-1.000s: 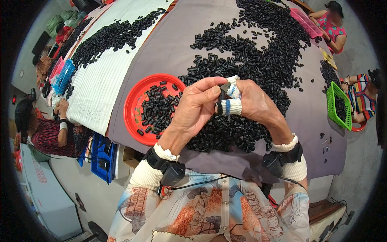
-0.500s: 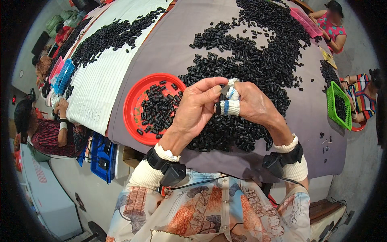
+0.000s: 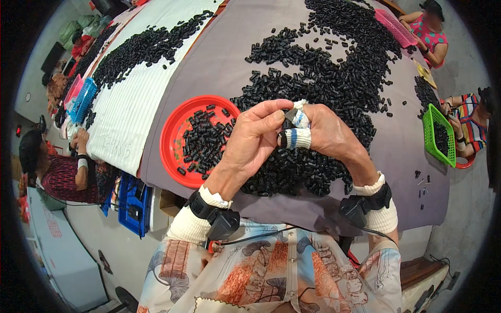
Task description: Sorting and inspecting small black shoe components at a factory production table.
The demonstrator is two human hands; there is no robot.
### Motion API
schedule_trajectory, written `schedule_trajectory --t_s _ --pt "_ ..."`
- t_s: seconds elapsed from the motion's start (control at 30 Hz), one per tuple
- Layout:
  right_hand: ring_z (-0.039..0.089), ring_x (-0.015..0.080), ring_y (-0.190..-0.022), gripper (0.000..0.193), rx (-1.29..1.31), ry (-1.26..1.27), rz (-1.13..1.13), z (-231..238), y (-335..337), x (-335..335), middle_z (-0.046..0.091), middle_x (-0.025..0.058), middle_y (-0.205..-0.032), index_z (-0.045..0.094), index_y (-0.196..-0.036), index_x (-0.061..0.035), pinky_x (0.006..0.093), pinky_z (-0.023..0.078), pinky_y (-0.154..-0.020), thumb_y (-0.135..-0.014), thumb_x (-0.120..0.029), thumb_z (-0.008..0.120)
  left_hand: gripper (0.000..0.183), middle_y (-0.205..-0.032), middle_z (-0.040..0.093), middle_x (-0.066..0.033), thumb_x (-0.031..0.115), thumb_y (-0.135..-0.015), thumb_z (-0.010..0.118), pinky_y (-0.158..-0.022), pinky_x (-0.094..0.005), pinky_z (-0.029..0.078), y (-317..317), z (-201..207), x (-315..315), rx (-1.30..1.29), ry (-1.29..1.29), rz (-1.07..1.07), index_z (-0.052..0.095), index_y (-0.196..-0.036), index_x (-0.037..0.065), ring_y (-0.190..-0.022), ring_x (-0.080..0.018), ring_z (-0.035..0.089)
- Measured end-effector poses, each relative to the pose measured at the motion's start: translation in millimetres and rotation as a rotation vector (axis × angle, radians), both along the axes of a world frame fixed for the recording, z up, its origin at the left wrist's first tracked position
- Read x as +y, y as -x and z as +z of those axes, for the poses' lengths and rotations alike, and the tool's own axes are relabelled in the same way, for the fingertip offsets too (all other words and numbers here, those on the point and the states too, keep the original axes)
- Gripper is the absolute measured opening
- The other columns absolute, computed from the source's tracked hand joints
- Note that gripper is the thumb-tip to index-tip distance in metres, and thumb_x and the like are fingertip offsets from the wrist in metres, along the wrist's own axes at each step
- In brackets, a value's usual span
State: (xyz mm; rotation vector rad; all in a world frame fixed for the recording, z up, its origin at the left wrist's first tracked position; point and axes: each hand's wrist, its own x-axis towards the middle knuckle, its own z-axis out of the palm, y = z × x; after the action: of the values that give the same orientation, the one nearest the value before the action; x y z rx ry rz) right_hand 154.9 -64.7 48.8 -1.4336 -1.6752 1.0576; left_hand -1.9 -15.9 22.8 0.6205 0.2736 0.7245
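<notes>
My two hands meet above a pile of small black cylindrical parts (image 3: 292, 167). My left hand (image 3: 250, 133) is closed in a pinch, thumb and forefinger pressed on a small black part (image 3: 288, 123). Against its fingertips sits my right hand (image 3: 333, 130), curled, with white and blue-striped wraps (image 3: 297, 139) on its fingers. What those fingers grip is hidden by the wraps. Beside my left wrist stands a round red tray (image 3: 168, 136) with many of the same black parts in it.
More parts spread over the grey cloth (image 3: 209, 68) and the white striped cloth (image 3: 130, 112) at left. A green basket (image 3: 430, 143), a pink basket (image 3: 395, 31) and a blue basket (image 3: 82, 101) stand near other people at work. A blue crate (image 3: 130, 208) is below the table's left edge.
My hands stay in the same place, with only a slight shift of the fingers around the small black part. At the right, a person's hands beside the green basket have moved a little.
</notes>
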Motion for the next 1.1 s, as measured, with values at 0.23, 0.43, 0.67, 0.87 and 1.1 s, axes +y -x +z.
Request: schedule_trajectory --t_s 0.23,0.43,0.67,0.87,1.1 --pt "0.05 0.0197 -0.054 0.034 -0.02 -0.032 0.018 -2 2 0 0.054 0.0095 -0.061 0.057 -0.073 -0.0001 0.0331 0.04 -0.054 -0.07 -0.033 0.067 0.02 -0.094 0.06 -0.0074 0.007 -0.085 0.054 -0.073 -0.0273 0.05 1 -2 0 0.017 0.003 0.015 0.057 -0.104 -0.001 -0.081 -0.014 0.059" --pt "0.051 0.022 -0.055 0.033 -0.046 -0.126 -0.023 -5 6 -1 0.054 0.0122 -0.063 0.057 -0.076 0.0011 0.0344 0.041 -0.055 -0.071 -0.03 0.067 0.021 -0.092 0.06 -0.0077 0.008 -0.085 0.054 -0.072 -0.0272 0.05 -2 -3 -1 0.028 -0.027 0.051 0.056 -0.104 -0.001 -0.081 -0.0142 0.059" --pt "0.046 0.008 -0.055 0.027 0.209 0.129 -0.121 3 4 -6 0.054 0.0004 -0.063 0.058 -0.071 -0.002 0.0256 0.037 -0.051 -0.072 -0.027 0.069 0.021 -0.095 0.059 -0.0084 0.009 -0.087 0.053 -0.075 -0.0288 0.049 -3 -4 2 -0.055 -0.007 0.02 0.055 -0.105 -0.001 -0.084 -0.015 0.058" --pt "0.044 0.0044 -0.058 0.023 0.304 0.087 -0.171 0 9 -6 0.052 -0.0036 -0.064 0.059 -0.071 -0.0035 0.0223 0.036 -0.051 -0.069 -0.023 0.072 0.02 -0.098 0.059 -0.0088 0.007 -0.085 0.055 -0.079 -0.0293 0.047 -1 -6 0 -0.092 0.017 0.003 0.056 -0.103 -0.001 -0.089 -0.0148 0.057" --pt "0.045 0.0053 -0.059 0.025 0.269 0.022 -0.143 -2 13 -4 0.052 -0.0033 -0.065 0.059 -0.07 -0.0017 0.023 0.037 -0.053 -0.068 -0.022 0.073 0.016 -0.091 0.06 -0.0082 0.002 -0.081 0.057 -0.075 -0.0264 0.048 0 0 1 0.073 -0.033 0.066 0.057 -0.096 -0.001 -0.082 -0.0137 0.059"
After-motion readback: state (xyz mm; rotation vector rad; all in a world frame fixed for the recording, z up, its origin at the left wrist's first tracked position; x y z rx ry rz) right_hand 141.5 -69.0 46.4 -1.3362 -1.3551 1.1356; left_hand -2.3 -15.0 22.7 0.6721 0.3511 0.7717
